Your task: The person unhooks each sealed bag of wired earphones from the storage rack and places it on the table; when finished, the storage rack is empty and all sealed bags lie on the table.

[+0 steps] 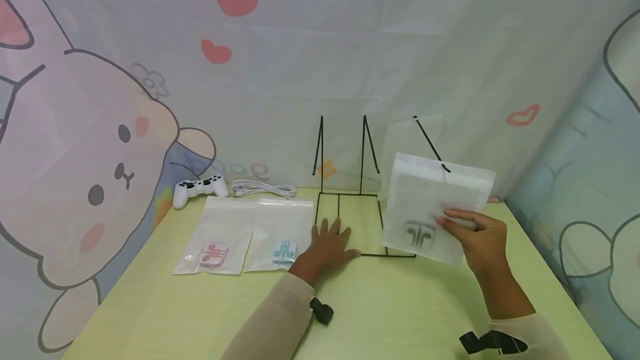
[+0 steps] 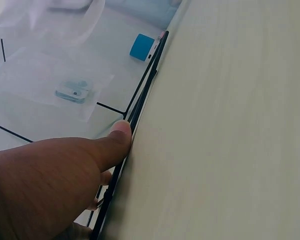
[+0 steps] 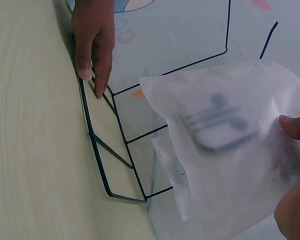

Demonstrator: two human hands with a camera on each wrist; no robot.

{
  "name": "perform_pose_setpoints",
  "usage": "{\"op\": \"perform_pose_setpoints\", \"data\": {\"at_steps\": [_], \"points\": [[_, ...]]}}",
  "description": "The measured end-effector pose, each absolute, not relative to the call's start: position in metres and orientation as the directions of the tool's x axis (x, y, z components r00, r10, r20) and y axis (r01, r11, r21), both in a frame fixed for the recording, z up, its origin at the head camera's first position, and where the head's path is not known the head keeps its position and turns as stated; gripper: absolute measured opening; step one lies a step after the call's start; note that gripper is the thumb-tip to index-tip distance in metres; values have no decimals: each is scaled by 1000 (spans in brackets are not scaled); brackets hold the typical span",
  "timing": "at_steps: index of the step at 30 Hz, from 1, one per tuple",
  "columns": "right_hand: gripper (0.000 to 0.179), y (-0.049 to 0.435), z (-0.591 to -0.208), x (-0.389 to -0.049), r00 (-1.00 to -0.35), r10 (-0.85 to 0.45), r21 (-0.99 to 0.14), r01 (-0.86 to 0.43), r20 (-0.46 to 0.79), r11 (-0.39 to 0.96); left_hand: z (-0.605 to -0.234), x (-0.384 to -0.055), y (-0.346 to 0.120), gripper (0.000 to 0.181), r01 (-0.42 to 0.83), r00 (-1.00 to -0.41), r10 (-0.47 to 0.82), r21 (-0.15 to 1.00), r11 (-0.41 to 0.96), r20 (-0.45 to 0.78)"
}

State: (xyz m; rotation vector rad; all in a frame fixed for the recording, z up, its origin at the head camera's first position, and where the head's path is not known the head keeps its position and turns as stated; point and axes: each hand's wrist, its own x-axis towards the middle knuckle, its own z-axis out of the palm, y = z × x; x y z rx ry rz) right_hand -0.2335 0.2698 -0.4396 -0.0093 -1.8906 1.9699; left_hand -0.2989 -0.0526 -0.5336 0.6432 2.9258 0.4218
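A black wire display rack [image 1: 350, 194] with upright hooked prongs stands on the table. My left hand [image 1: 326, 249] rests on its base with fingers spread, the thumb along the front wire [image 2: 121, 170]. My right hand [image 1: 480, 238] pinches a translucent zip bag [image 1: 435, 193] holding dark earphones in a clear case [image 1: 420, 234]. The bag's top overlaps the tip of the rack's right prong [image 1: 430, 143]; I cannot tell whether the prong passes through it. Another bag [image 1: 397, 143] hangs behind, mostly hidden.
Left of the rack lie two flat zip bags, one with pink earphones [image 1: 214, 254], one with blue earphones [image 1: 284, 251]. Behind them are a white game controller [image 1: 200, 188] and a coiled white cable [image 1: 262, 188]. A blue item [image 2: 141, 47] sits beyond the rack in the left wrist view.
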Motion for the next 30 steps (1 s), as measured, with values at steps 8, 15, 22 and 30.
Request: {"op": "perform_pose_setpoints", "data": {"at_steps": [8,15,22,30], "points": [[22,264,-441,-229,-865,309,-910,-414,396,8,-530,-298,-52,76,394,-904,424,284,874,-51],[15,262,-443,-226,-814,252,-820,-561,523,-110,-531,-298,-53,77,398,-902,429,288,871,-49],[22,269,-448,-225,-752,143,-721,-659,644,-215,-534,-300,-53,77,402,-902,430,279,872,-45],[18,272,-453,-226,-743,89,-701,-659,664,-272,-534,-299,-53,77,400,-901,431,288,870,-49]]}}
